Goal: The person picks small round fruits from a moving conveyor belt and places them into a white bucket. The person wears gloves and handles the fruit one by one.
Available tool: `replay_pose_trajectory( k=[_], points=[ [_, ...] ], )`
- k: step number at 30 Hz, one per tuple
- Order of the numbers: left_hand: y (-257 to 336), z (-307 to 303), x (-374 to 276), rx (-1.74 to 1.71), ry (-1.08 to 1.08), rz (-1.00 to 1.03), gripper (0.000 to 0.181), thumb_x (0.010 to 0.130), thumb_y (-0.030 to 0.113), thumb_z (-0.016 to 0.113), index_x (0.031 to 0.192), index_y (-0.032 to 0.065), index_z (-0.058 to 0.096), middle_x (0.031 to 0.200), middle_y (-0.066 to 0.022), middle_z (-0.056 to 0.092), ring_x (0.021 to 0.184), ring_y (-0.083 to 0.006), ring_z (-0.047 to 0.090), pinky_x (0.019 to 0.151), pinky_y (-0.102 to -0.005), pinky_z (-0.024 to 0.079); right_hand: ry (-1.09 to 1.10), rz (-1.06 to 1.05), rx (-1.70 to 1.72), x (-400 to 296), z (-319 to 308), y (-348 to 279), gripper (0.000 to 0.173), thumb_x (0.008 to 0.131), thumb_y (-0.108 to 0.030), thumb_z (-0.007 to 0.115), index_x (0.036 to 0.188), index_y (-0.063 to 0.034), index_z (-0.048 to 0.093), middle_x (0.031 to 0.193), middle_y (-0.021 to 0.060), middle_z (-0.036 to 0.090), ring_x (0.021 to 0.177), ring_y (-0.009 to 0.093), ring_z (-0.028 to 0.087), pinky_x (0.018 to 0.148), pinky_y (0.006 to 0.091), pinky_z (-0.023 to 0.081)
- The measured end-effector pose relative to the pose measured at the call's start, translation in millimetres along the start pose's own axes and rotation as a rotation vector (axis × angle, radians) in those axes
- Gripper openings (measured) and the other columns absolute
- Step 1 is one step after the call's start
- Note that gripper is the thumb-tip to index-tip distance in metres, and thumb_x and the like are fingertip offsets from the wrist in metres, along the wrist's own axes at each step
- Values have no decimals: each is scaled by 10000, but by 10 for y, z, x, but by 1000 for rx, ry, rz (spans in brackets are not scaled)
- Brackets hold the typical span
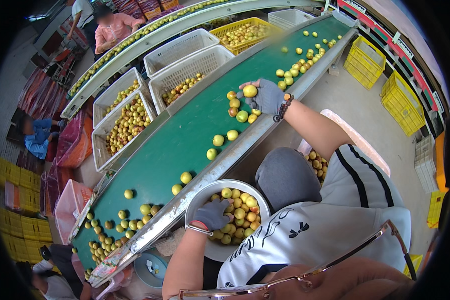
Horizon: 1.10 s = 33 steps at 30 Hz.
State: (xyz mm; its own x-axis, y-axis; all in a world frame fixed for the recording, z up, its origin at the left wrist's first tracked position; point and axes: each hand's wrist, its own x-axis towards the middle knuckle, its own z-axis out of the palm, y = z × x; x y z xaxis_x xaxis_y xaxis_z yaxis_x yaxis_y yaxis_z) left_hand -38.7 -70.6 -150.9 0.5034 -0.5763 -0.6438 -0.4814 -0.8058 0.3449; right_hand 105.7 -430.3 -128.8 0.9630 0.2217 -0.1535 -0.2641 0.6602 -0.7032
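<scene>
My right hand (266, 98), in a grey glove with bare fingertips, holds a yellow round fruit (250, 90) above the green conveyor belt (195, 123). Several yellow-green and red-blushed fruits lie on the belt beneath and beside it. A round metal basin (261, 191), full of similar fruits (240, 213), stands against the belt's near rail (213, 168). Inside it, my left hand (212, 214), gloved the same way, rests on the fruits with its fingers bent. What the left fingers may be holding is partly hidden.
Across the belt stand white plastic crates (191, 63) and a yellow crate (243, 37), several holding fruit. A second conveyor (135, 41) runs behind them. Co-workers (116, 28) are beyond it and at left. A blue basin (150, 268) sits below the belt; yellow crates (365, 62) stand at right.
</scene>
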Motion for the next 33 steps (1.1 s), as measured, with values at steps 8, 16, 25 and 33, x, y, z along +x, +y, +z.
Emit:
replay_pose_trajectory(
  k=[8,16,25,33],
  points=[
    [-120,81,144,17,14,41,536,821,435,609,1285,180,523,1241,-162,522,1171,-327,509,987,-421,409,-559,-64,-1114,-739,850,457,276,820,-290,565,979,-74,634,964,76,653,778,201,610,623,345,490],
    [76,-74,161,43,-22,39,504,799,385,653,1237,161,541,1228,-152,538,1174,-324,503,982,-410,414,-1452,-414,-2015,-1123,958,1313,270,739,-282,639,941,-107,600,934,83,611,816,273,635,667,414,526],
    [229,-120,289,-40,-40,27,515,779,320,674,1246,148,541,1213,-155,561,1156,-323,519,983,-395,415,-1212,-367,-1290,-933,651,1065,220,815,-232,566,989,-110,626,915,99,650,850,287,621,741,416,494],
    [329,-43,469,-110,-133,185,537,760,231,713,1250,96,540,1211,-168,582,1149,-324,541,979,-371,418,367,-616,-2096,113,-399,-519,248,835,-221,532,1038,-121,634,1051,113,623,949,302,610,819,414,494]
  ],
)
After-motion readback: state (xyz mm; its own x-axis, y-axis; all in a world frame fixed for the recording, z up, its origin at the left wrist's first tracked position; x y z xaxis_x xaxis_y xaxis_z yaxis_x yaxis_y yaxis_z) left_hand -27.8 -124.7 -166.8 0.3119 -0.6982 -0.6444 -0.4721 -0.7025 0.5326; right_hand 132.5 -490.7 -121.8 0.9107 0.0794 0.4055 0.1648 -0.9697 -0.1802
